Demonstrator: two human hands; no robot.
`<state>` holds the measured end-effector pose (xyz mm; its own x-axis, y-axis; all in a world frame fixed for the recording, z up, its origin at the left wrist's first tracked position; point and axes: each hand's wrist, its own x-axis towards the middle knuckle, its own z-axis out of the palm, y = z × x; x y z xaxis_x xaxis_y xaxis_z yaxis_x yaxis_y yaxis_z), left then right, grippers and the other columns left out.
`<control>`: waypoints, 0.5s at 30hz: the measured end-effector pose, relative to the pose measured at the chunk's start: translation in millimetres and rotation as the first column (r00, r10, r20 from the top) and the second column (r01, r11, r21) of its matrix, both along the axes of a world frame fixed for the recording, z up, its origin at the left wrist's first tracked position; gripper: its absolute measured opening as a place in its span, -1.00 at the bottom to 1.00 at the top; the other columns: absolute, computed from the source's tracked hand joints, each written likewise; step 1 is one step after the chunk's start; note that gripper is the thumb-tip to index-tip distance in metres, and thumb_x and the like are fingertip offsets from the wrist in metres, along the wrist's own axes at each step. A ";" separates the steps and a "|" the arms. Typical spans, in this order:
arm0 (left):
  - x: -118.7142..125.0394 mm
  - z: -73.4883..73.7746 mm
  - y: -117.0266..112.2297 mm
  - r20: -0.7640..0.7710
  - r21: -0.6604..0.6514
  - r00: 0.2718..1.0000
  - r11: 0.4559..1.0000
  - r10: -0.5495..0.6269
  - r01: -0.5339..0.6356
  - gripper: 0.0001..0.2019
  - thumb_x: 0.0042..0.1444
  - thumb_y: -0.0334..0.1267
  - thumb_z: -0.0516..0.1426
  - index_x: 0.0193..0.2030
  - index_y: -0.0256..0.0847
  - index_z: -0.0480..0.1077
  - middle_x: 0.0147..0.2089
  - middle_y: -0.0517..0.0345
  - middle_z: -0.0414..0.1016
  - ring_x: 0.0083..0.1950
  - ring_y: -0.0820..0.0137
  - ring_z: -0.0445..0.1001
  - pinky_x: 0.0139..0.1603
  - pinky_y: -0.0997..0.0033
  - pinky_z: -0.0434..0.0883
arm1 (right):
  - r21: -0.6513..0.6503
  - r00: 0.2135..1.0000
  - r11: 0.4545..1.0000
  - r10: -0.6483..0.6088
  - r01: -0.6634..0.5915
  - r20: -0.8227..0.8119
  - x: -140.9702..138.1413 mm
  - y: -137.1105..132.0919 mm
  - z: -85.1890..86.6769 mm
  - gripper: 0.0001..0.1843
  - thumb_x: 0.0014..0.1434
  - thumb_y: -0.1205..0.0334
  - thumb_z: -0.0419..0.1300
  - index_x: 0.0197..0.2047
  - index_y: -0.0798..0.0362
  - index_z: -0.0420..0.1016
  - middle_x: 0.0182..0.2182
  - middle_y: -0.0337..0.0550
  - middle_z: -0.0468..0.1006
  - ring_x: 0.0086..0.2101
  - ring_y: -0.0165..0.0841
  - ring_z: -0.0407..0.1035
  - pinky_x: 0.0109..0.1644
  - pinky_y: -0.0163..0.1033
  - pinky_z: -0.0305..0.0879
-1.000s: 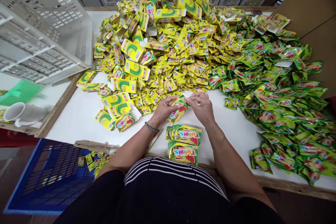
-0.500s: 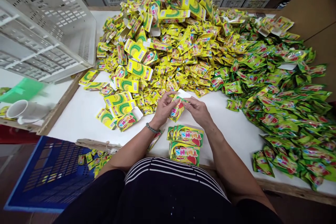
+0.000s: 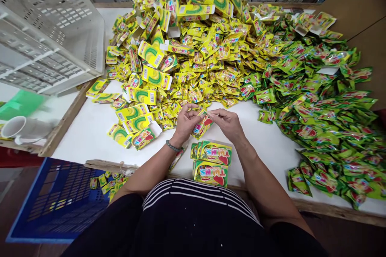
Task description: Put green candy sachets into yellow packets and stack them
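Both hands meet over the white table (image 3: 90,132) on one small yellow carton (image 3: 201,126). My left hand (image 3: 185,122) wraps its fingers round the carton's left side. My right hand (image 3: 227,122) pinches the carton's top end with thumb and fingertips. Just below the hands lie two closed cartons printed TWINS (image 3: 212,162), side by side near the table's front edge. A heap of yellow sachets and flat yellow cartons (image 3: 187,52) rises behind the hands.
Green sachets (image 3: 325,116) cover the table's right side. A white plastic crate (image 3: 45,32) leans at the left above a white cup (image 3: 18,128). A blue crate (image 3: 57,200) holding a few sachets sits low at the left. Grey crates stand behind.
The carton's white top flap stood open half a second ago; now it is folded down under my right fingers. Both hands stayed in place.
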<state>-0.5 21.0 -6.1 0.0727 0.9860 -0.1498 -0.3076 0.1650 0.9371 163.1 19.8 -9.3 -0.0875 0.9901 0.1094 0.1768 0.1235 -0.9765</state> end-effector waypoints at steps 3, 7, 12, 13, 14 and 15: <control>-0.1 -0.6 0.9 -0.040 -0.003 0.999 1.000 -0.009 0.009 -0.47 -0.23 -0.10 0.42 -0.16 -0.21 0.33 -0.53 0.37 0.45 -0.60 0.61 0.29 -0.53 0.59 0.21 | -0.079 0.998 0.997 -0.027 0.023 -0.060 -2.6 1.3 -2.2 -0.66 0.00 -0.09 0.36 -0.31 0.01 0.66 -0.40 -0.16 0.64 -0.39 -0.30 0.46 -0.26 -0.16 0.38; -0.9 1.2 3.0 -0.080 -0.003 0.995 0.998 -0.061 0.061 -0.47 -0.24 -0.09 0.43 -0.15 -0.24 0.38 -0.50 0.31 0.48 -0.57 0.58 0.35 -0.50 0.56 0.24 | -0.246 0.970 0.969 -0.091 0.034 -0.225 1.3 5.5 -7.4 -0.62 -0.08 -0.12 0.39 -0.36 0.03 0.66 -0.43 -0.15 0.66 -0.42 -0.32 0.46 -0.26 -0.16 0.39; -3.5 2.8 2.2 -0.090 0.012 0.991 0.995 -0.097 0.099 -0.50 -0.18 -0.06 0.42 -0.14 -0.24 0.42 -0.48 0.27 0.50 -0.55 0.58 0.35 -0.49 0.57 0.23 | -0.260 0.985 0.965 -0.019 -0.028 -0.174 10.8 5.4 -4.9 -0.66 -0.11 -0.10 0.42 -0.37 -0.02 0.69 -0.39 -0.17 0.69 -0.35 -0.25 0.51 -0.15 -0.09 0.43; -3.9 2.8 1.6 -0.088 0.011 0.991 0.995 -0.098 0.099 -0.50 -0.17 -0.07 0.41 -0.13 -0.25 0.42 -0.48 0.27 0.51 -0.54 0.58 0.35 -0.49 0.57 0.23 | -0.236 0.990 0.971 0.003 -0.037 -0.140 12.4 4.4 -3.9 -0.68 -0.08 -0.08 0.40 -0.35 -0.03 0.70 -0.37 -0.18 0.69 -0.32 -0.23 0.52 -0.13 -0.08 0.43; -4.3 2.8 1.0 -0.085 0.009 0.992 0.995 -0.097 0.098 -0.51 -0.17 -0.07 0.41 -0.13 -0.25 0.43 -0.47 0.26 0.51 -0.54 0.58 0.36 -0.48 0.57 0.24 | -0.207 0.994 0.977 0.023 -0.045 -0.106 13.9 3.5 -3.1 -0.71 -0.05 -0.05 0.39 -0.33 -0.05 0.71 -0.34 -0.18 0.69 -0.30 -0.22 0.53 -0.10 -0.07 0.43; -4.5 3.1 0.5 -0.079 0.007 0.992 0.995 -0.098 0.099 -0.51 -0.16 -0.07 0.41 -0.13 -0.25 0.43 -0.46 0.25 0.52 -0.52 0.58 0.37 -0.47 0.57 0.24 | -0.180 0.996 0.982 0.039 -0.054 -0.082 15.4 2.6 -2.7 -0.74 -0.02 -0.02 0.37 -0.31 -0.06 0.71 -0.31 -0.18 0.70 -0.26 -0.21 0.53 -0.07 -0.07 0.42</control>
<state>-5.1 21.4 -3.0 0.1577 0.9764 -0.1478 -0.2161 0.1802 0.9596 178.5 22.4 -12.0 -0.1322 0.9891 -0.0643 0.0978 -0.0515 -0.9939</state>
